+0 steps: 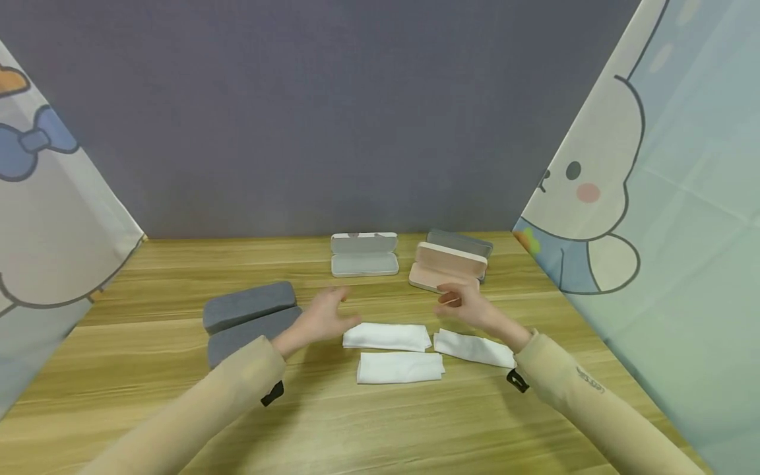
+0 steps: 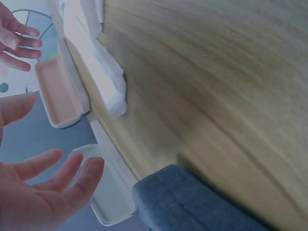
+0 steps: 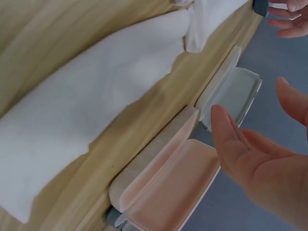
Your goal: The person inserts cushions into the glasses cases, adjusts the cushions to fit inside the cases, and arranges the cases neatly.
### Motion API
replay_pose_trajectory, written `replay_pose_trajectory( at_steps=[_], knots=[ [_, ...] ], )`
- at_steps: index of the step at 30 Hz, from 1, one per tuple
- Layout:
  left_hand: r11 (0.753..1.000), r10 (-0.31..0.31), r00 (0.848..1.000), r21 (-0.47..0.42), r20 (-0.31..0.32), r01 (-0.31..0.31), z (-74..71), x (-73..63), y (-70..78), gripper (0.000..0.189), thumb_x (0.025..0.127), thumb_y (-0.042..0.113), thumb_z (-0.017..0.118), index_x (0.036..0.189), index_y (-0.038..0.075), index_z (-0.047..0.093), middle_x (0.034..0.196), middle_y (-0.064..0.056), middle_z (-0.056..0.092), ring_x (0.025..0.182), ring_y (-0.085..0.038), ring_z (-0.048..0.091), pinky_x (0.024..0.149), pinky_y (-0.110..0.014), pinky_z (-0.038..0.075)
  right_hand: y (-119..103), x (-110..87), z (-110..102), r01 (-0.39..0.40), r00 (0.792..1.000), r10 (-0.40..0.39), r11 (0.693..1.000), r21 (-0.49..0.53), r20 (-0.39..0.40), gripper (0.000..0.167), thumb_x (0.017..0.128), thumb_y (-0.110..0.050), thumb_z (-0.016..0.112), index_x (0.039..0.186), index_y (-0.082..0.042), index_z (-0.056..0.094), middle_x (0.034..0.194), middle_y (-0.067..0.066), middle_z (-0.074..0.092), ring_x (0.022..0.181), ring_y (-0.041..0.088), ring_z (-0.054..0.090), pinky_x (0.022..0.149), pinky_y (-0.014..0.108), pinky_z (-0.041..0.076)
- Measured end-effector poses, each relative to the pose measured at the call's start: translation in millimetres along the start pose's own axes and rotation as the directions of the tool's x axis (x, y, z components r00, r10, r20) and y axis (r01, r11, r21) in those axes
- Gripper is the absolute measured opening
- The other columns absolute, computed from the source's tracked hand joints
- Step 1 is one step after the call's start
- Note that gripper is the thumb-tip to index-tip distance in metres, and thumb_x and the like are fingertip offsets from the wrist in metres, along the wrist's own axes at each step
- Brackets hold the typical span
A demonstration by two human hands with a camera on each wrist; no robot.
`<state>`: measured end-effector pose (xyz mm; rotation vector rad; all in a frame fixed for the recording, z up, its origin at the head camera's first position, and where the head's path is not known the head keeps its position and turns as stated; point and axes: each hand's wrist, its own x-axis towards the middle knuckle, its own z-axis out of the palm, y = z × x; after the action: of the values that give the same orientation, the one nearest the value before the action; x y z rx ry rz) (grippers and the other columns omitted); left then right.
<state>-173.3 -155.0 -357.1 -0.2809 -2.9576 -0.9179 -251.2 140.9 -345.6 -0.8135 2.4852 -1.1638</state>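
Observation:
My left hand (image 1: 322, 316) is over the table with fingers loosely spread and nothing between them, just left of a folded white cloth (image 1: 387, 337). Beside it on the left lie two long grey-blue blocks (image 1: 249, 306) with a fabric look. My right hand (image 1: 469, 307), relaxed and holding nothing, overlaps the front edge of a pink-lined glasses case (image 1: 449, 261) that stands with its lid up. Below that hand lies another folded white cloth (image 1: 475, 348). A third white cloth (image 1: 400, 367) is nearest to me. The left wrist view shows the left hand's fingers (image 2: 85, 178) apart.
Farther back, a pale grey-lined glasses case (image 1: 365, 256) stands with its lid up. A dark grey case (image 1: 460, 241) is partly hidden behind the pink-lined one. A grey wall (image 1: 332, 119) closes off the back, with cartoon-printed cloth (image 1: 683, 218) along both sides.

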Motion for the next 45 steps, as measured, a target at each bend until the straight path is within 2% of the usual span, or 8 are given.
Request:
replay_pose_trajectory(
  at_steps=[10, 21, 27, 36, 40, 43, 45],
  knots=[
    [0.999, -0.048, 0.996, 0.014, 0.072, 0.047, 14.0, 2.7, -2.5, 0.061, 0.085, 0.025, 0.072, 0.133, -0.006, 0.05, 0.124, -0.027, 0.058, 0.111, -0.038, 0.058, 0.089, -0.049, 0.052, 11.6, -3.1, 8.7, -0.046, 0.998, 0.045, 0.999, 0.007, 0.054, 0.06, 0.091, -0.013, 0.064, 0.136, 0.017, 0.039, 0.125, 0.037, 0.052, 0.108, 0.042, 0.059, 0.086, 0.042, 0.055],
    [0.997, -0.055, 0.99, 0.06, 0.133, 0.047, 23.1, 7.1, -6.3, 0.056, 0.084, 0.022, 0.073, 0.129, -0.007, 0.054, 0.115, -0.022, 0.063, 0.104, -0.032, 0.062, 0.087, -0.044, 0.053, 14.3, -3.2, 22.2, -0.058, 0.996, 0.062, 0.996, -0.068, 0.058, 0.06, 0.089, -0.014, 0.068, 0.133, 0.016, 0.043, 0.123, 0.033, 0.056, 0.11, 0.043, 0.059, 0.094, 0.049, 0.05],
    [0.996, -0.06, 0.988, 0.081, 0.143, 0.049, 24.1, 6.3, -6.4, 0.057, 0.083, 0.02, 0.074, 0.129, -0.007, 0.053, 0.116, -0.022, 0.063, 0.105, -0.033, 0.062, 0.089, -0.044, 0.053, 19.2, -1.5, 28.7, 0.005, 0.998, 0.001, 0.993, -0.117, 0.055, 0.058, 0.088, -0.013, 0.069, 0.13, 0.018, 0.045, 0.126, 0.035, 0.055, 0.112, 0.045, 0.058, 0.096, 0.051, 0.049],
    [0.991, -0.019, 0.99, 0.136, 0.138, 0.0, 27.8, 3.8, -8.6, 0.051, 0.08, 0.018, 0.076, 0.122, -0.006, 0.06, 0.116, -0.023, 0.064, 0.111, -0.037, 0.059, 0.095, -0.047, 0.05, 22.1, -0.1, 36.3, 0.061, 0.997, -0.049, 0.977, -0.203, 0.063, 0.048, 0.086, -0.009, 0.069, 0.123, 0.017, 0.053, 0.119, 0.032, 0.06, 0.105, 0.041, 0.061, 0.091, 0.05, 0.052],
    [0.987, -0.019, 0.99, 0.162, 0.137, -0.003, 28.2, 2.9, -7.6, 0.044, 0.081, 0.018, 0.076, 0.117, -0.004, 0.064, 0.121, -0.026, 0.061, 0.118, -0.043, 0.054, 0.098, -0.05, 0.048, 20.5, 0.1, 39.7, 0.039, 0.998, -0.023, 0.965, -0.259, 0.067, 0.048, 0.086, -0.011, 0.07, 0.123, 0.015, 0.054, 0.115, 0.028, 0.062, 0.103, 0.036, 0.06, 0.087, 0.047, 0.053],
    [0.983, -0.01, 0.991, 0.182, 0.137, -0.015, 28.9, 2.4, -6.6, 0.039, 0.081, 0.017, 0.076, 0.114, -0.003, 0.066, 0.121, -0.025, 0.062, 0.12, -0.046, 0.052, 0.099, -0.052, 0.047, 20.5, 0.3, 42.9, 0.023, 0.997, 0.0, 0.953, -0.302, 0.077, 0.037, 0.085, -0.013, 0.071, 0.112, 0.01, 0.061, 0.108, 0.023, 0.064, 0.098, 0.031, 0.058, 0.079, 0.043, 0.052],
    [0.982, -0.006, 0.991, 0.188, 0.135, -0.02, 29.3, 1.8, -5.6, 0.036, 0.081, 0.016, 0.076, 0.111, -0.002, 0.068, 0.119, -0.024, 0.063, 0.119, -0.045, 0.053, 0.099, -0.051, 0.047, 21.4, -0.1, 45.5, 0.014, 0.998, 0.008, 0.948, -0.317, 0.068, 0.033, 0.084, -0.013, 0.072, 0.109, 0.006, 0.065, 0.106, 0.019, 0.064, 0.098, 0.029, 0.056, 0.079, 0.041, 0.051]
  ],
)
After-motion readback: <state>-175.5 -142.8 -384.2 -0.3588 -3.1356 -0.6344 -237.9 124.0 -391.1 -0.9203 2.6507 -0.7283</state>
